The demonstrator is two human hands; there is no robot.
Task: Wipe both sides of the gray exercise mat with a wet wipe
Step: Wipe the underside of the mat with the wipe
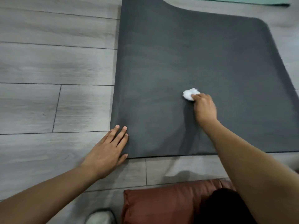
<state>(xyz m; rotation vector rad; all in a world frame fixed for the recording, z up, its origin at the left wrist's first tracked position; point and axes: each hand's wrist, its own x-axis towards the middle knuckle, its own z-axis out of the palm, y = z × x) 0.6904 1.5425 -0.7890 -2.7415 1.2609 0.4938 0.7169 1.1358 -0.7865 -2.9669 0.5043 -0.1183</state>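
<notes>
Pinched a balled wet wipe (189, 94) in right hand (205, 108) mid-mat (202, 50); pressed left hand (107, 151), fingers spread, on mat's near-left corner.

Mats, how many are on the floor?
2: the dark gray foam exercise mat spread out in the middle, and a teal mat's edge at the top; more may lie outside view.

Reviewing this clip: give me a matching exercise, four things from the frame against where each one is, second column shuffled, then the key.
Things:
1. crumpled white wet wipe
2. left hand
3. reddish-brown leather cushion
4. teal mat edge

Places:
A. flat on the near left corner of the dark gray exercise mat
B. top right, beyond the gray mat
C. pinched in the right hand, pressed onto the mat
D. on the gray wood-plank floor, bottom of view

Pairs: 1-C, 2-A, 3-D, 4-B
</notes>
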